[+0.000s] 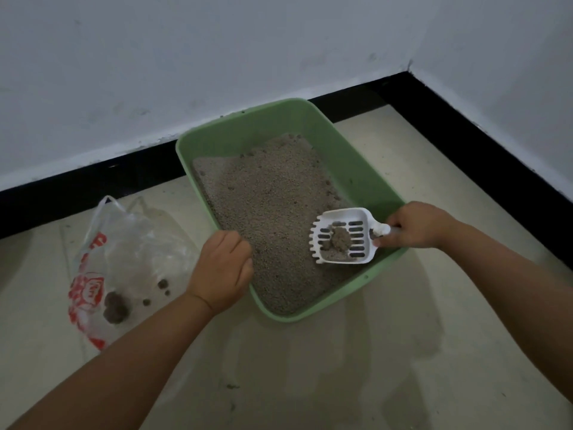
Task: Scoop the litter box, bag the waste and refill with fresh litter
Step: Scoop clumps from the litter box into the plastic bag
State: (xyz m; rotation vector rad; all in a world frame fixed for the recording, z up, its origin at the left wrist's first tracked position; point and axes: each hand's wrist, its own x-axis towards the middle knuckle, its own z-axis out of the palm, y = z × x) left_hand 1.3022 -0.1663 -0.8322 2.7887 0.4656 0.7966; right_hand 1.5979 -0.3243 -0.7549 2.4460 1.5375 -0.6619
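Scoop (342,235) handle hidden in right hand's (415,225) grip | left hand (221,268) grips litter box (356,169) rim, fingertips unseen

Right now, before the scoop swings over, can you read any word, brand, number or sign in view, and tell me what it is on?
Plastic bag: red print with a badge-like logo, crumpled and blurred, not readable.
Green litter box: no text visible.
White scoop, gripped by the right hand: no text visible.
Wall and floor: nothing written.
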